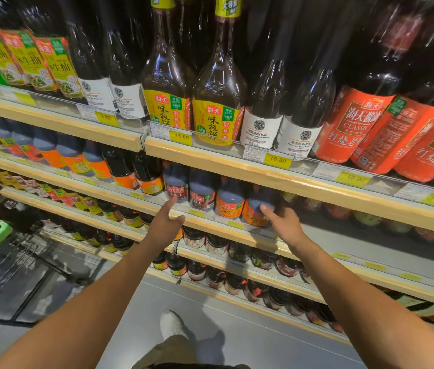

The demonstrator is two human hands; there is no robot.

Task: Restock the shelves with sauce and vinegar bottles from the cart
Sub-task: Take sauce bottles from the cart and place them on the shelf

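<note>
Forearms (82,310) cut off below; orange-labelled bottle (253,214) hides fingers of right hand (286,226).

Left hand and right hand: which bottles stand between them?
In the head view, two: a red-labelled bottle and an orange-labelled bottle, between left hand and right hand.

We are in a grocery shop aisle. Wood-edged shelves (210,159) rise in tiers, each packed with rows of identical soy sauce bottles (165,83) with their labels facing out. Yellow price tags (180,136) sit in clear strips along the shelf edges. A wire shopping cart (10,262) stands at our left.
</note>
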